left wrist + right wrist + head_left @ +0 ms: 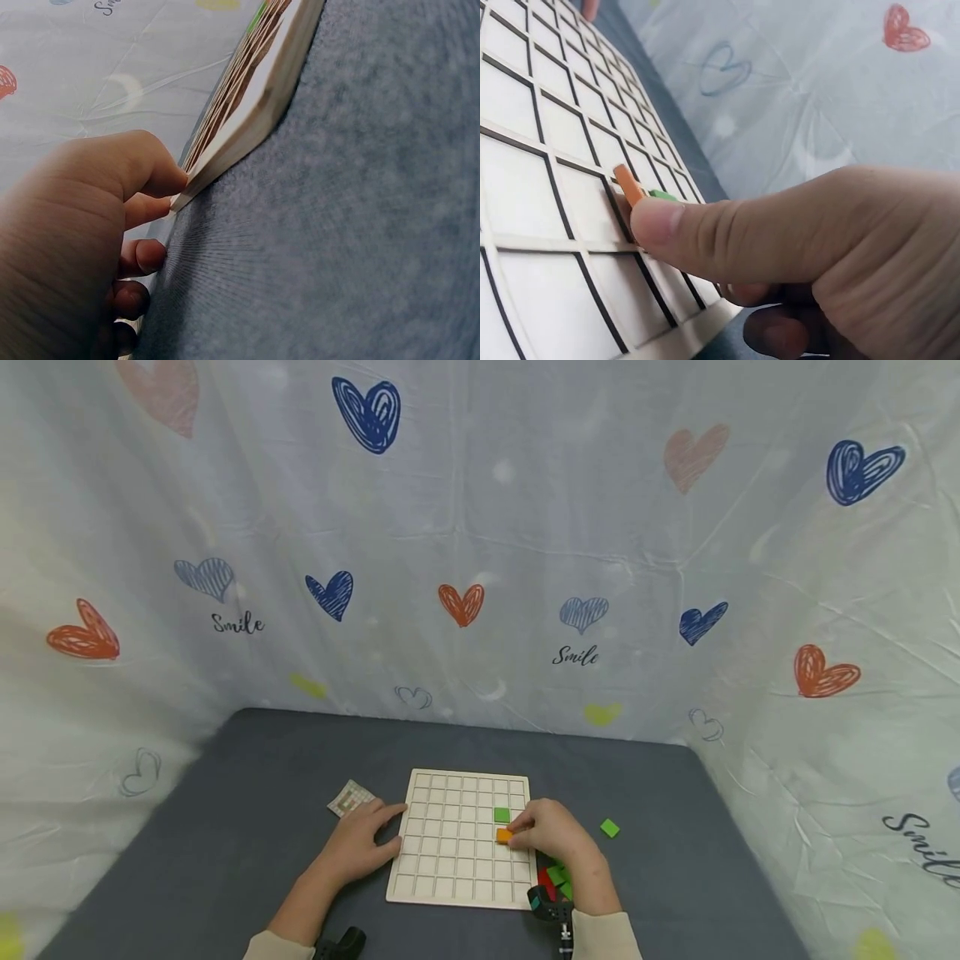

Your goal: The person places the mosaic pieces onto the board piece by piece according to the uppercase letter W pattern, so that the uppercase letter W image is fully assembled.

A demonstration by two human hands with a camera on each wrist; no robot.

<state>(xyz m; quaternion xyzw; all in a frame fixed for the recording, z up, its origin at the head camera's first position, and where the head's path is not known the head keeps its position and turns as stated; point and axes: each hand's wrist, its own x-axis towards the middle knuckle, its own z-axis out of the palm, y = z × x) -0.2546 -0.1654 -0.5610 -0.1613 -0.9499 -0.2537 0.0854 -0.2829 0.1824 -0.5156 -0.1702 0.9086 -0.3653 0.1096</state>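
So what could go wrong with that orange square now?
The orange tile is tilted in the right hand's pinch, so it might catch on a ridge of the board instead of lying flat. The green tile on the board is close by, so the fingers could bump it. And the black wrist device looks near the loose red and green tiles, so it might scatter them.

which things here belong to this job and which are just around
Job:
orange tile, pinched in the right grip
grid board
green tile on the board
probably the red and green pile and lone green tile, both right of it
possibly the patterned card

Just around:
heart-print curtain
black wrist devices
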